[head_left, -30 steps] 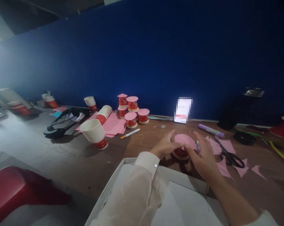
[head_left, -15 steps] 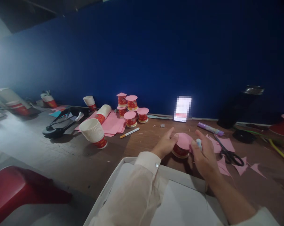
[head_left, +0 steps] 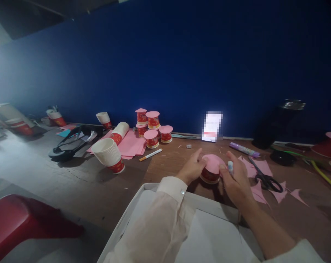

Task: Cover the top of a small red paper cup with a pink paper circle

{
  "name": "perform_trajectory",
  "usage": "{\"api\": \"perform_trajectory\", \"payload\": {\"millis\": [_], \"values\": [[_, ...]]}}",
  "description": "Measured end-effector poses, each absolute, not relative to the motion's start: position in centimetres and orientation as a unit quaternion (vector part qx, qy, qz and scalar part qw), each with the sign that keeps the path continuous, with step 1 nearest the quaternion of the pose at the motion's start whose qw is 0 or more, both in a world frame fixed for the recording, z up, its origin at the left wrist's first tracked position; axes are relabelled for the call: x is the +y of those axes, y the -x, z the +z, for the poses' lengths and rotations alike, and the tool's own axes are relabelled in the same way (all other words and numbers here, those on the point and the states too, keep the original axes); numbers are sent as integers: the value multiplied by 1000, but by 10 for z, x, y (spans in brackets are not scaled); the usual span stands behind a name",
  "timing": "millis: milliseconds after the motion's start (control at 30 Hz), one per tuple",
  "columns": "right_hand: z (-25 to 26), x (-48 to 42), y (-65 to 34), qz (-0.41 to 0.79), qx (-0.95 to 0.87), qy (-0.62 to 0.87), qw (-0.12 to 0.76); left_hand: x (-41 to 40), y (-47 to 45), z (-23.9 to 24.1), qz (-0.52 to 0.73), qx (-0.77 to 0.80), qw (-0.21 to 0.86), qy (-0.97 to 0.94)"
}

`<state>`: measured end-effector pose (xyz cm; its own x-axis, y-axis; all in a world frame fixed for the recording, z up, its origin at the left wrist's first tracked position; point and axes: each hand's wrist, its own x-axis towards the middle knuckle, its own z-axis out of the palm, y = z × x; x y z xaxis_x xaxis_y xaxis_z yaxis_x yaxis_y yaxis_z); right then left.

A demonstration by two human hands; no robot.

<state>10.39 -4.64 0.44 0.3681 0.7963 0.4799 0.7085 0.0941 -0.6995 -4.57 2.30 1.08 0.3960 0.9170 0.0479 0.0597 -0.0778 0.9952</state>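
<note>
A cut-down red paper cup point(head_left: 210, 175) stands upside down on the brown table, with a round pink paper disc point(head_left: 213, 163) lying on top of it. My left hand point(head_left: 192, 168) grips the cup's left side, fingers curled against the disc's edge. My right hand point(head_left: 236, 180) presses the disc's right edge with the thumb and holds a small white and blue glue stick point(head_left: 230, 167) between its fingers.
Black scissors point(head_left: 265, 177) and pink paper scraps point(head_left: 282, 194) lie right of my hands. A purple marker point(head_left: 243, 149), a lit phone point(head_left: 212, 126), several finished pink-topped cups point(head_left: 152, 128), pink sheets point(head_left: 131, 144), stacked cups point(head_left: 108, 155) and a pen point(head_left: 150, 155) lie behind. A white box point(head_left: 165, 223) sits nearest me.
The pointed pink flap sticking out under the disc is gone; the disc now sits round on the cup. My right thumb has come onto its right edge. The view shifted slightly.
</note>
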Motion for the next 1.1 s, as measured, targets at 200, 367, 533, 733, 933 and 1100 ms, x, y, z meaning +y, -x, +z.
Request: {"api": "perform_trajectory", "payload": {"millis": [200,367,533,733,933,1100], "values": [[2,-45,-104,30,-567,661,490,24,45,7,398,384,565,-612],[7,-46,-102,25,-555,649,520,18,45,23,400,388,622,-550],[8,-43,-103,16,-529,652,544,10,42,38,422,425,585,-548],[1,-35,-104,8,-532,662,527,10,35,36,439,420,580,-543],[-1,-33,-104,12,-547,669,503,14,33,31,437,411,593,-537],[0,-32,-106,24,-539,684,491,13,34,33,428,411,599,-538]]}}
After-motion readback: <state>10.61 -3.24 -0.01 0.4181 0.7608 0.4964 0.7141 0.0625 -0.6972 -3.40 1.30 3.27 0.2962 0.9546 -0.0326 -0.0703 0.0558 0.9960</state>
